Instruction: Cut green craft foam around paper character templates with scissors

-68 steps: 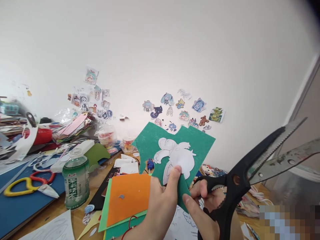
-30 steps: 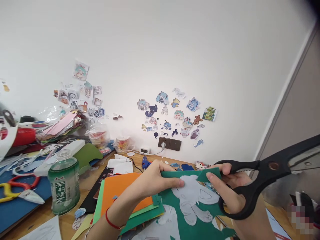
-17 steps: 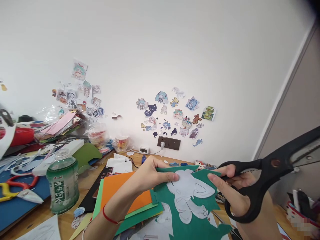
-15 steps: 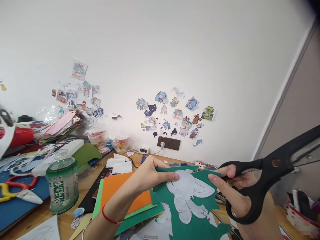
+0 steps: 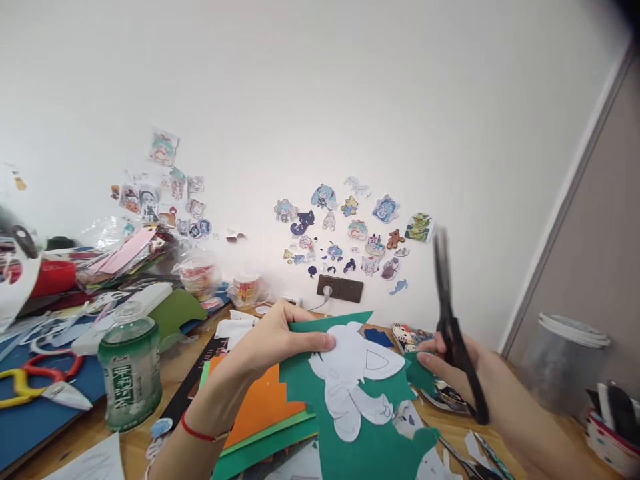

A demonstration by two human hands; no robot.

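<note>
My left hand (image 5: 295,337), with a red cord at its wrist, pinches the top left of a green sheet (image 5: 370,453) and the white paper cutout (image 5: 343,360) lying on it. Pencil lines, among them a triangle, show on the cutout. In my right hand (image 5: 455,367) are black scissors (image 5: 453,320), blades pointing up and blurred. The thumb and fingers of that hand also pinch a small green paper piece (image 5: 421,372) beside the right edge of the sheet. Whether the piece is fully separate from the sheet is hard to tell.
On the wooden table (image 5: 133,450), a green-labelled bottle (image 5: 131,367) and red-yellow scissors (image 5: 45,387) lie left. Orange paper (image 5: 265,407) is behind my left wrist. More scissors (image 5: 470,460) rest at lower right, near a clear bucket (image 5: 563,360). Stickers (image 5: 357,230) cover part of the wall.
The black scissors have swung from pointing right to pointing up. My right hand has moved away from the cutout with a green piece, and a gap shows at the sheet's upper right.
</note>
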